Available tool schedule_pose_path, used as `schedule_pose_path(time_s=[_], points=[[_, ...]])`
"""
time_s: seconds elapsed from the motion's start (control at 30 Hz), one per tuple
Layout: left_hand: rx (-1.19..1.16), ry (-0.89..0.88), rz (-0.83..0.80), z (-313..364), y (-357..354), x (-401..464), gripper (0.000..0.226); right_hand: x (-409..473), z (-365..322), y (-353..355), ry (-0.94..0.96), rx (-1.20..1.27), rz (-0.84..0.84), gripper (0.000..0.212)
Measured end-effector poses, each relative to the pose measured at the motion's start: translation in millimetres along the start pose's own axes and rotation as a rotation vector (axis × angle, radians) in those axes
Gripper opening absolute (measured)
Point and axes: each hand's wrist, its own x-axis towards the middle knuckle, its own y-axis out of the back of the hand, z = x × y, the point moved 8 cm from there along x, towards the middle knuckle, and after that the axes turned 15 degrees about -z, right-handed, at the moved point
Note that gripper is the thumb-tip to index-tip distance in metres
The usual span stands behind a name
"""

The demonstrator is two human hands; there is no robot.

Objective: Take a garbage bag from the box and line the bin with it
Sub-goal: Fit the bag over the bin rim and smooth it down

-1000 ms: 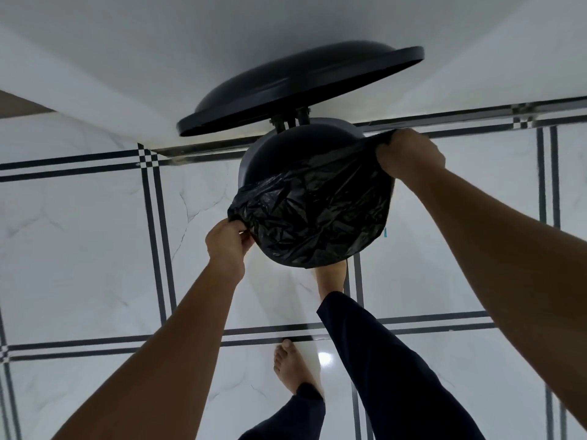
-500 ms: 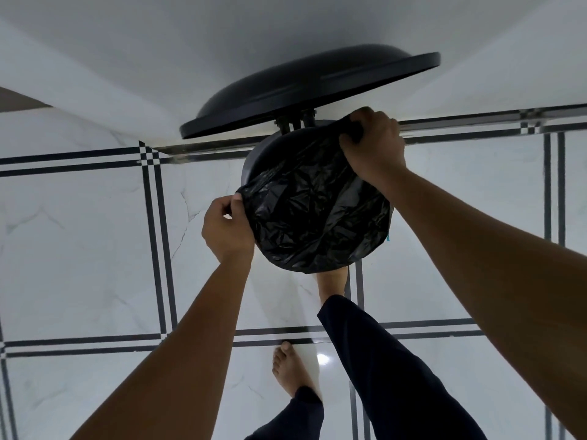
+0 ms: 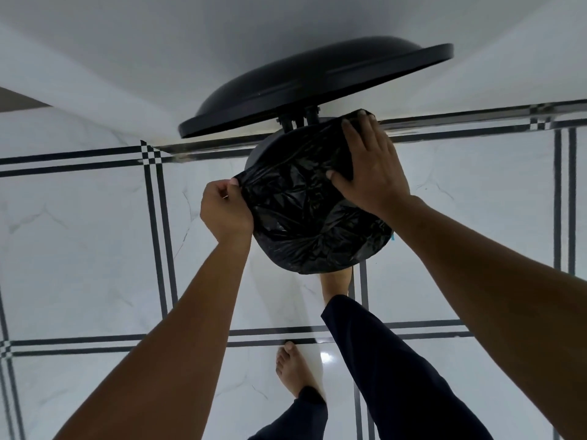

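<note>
A round black pedal bin stands on the tiled floor against the wall, its domed lid raised. A crinkled black garbage bag is spread over the bin's mouth and hangs down its near side. My left hand pinches the bag's edge at the bin's left rim. My right hand lies over the bag at the far right rim, fingers spread, thumb pressing into the plastic. The box is not in view.
White marble-look floor tiles with black double lines surround the bin. A white wall rises behind it. My right foot is at the bin's base, partly hidden; my left foot stands farther back.
My right hand has moved from gripping the far rim edge to lying flatter over the bag on the right. More of the bag now covers the bin's mouth. My left hand keeps its pinch.
</note>
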Motion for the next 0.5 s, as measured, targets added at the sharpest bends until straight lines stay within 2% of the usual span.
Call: schedule_pose_path(time_s=[0.07,0.17,0.23,0.3,0.4,0.47,0.5], points=[[0.038,-0.184,-0.079,14,-9,-7,0.02,1,-2,-2,0.026,-0.058,-0.01,0.09],[0.214,-0.491,-0.303,33,-38,-15,0.034,8,-3,-1,0.035,-0.078,-0.04,0.092],[0.294,-0.546,-0.368,35,-49,-11,0.037,16,-5,0,0.035,-0.089,-0.072,0.091],[0.259,-0.477,-0.368,36,-47,1,0.035,26,-8,5,0.035,-0.06,-0.102,0.084],[0.153,-0.215,-0.373,27,-45,28,0.031,37,-9,12,0.026,0.006,-0.135,0.071],[0.168,-0.038,-0.358,15,-39,41,0.041,35,-10,19,-0.001,-0.001,-0.044,0.067],[0.21,-0.037,-0.289,15,-30,43,0.041,27,-13,24,-0.006,-0.011,0.052,0.065]])
